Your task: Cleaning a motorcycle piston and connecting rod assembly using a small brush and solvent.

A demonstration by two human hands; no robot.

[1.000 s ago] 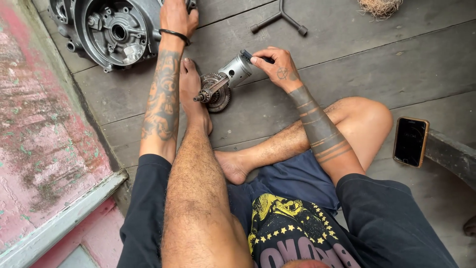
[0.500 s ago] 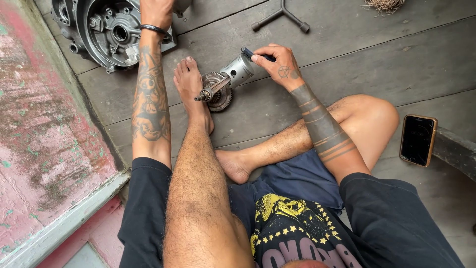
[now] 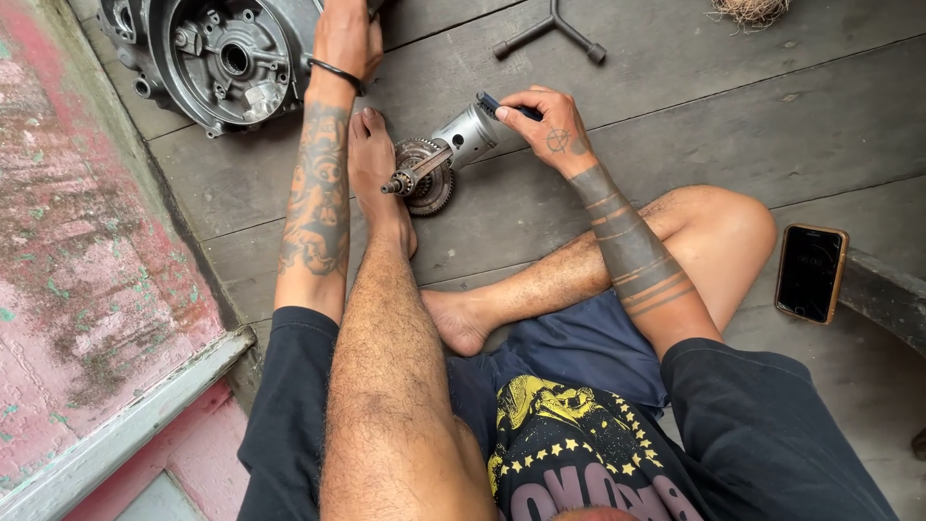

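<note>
A person sat on a grey plank floor (image 3: 733,106), seen from above, with one bare leg stretched forward and the other folded beneath it.

The right hand (image 3: 545,123) rested on the floor ahead of the bent knee. Its fingers were closed around a thin dark tool (image 3: 503,105), whose tip touched the top of a silver piston (image 3: 470,134). The piston lay tilted on the floor, joined to a crank (image 3: 424,177) made of a toothed round wheel and a short shaft. The shaft's end pointed at the outstretched foot (image 3: 371,164), which lay just beside the crank and seemed to touch it.

The left hand (image 3: 345,37) reached far forward to the top edge of the view, a black band around its wrist. It lay against the right side of a large grey engine case (image 3: 227,58) lying on the floor. Its fingers were cut off by the edge of the view, so its grip could not be told.

A black three-armed wrench (image 3: 555,29) lay on the floor beyond the right hand. A phone (image 3: 811,273) with a dark screen lay near the bent knee, well apart from the piston. A worn pink wall (image 3: 68,251) ran along the left.
</note>
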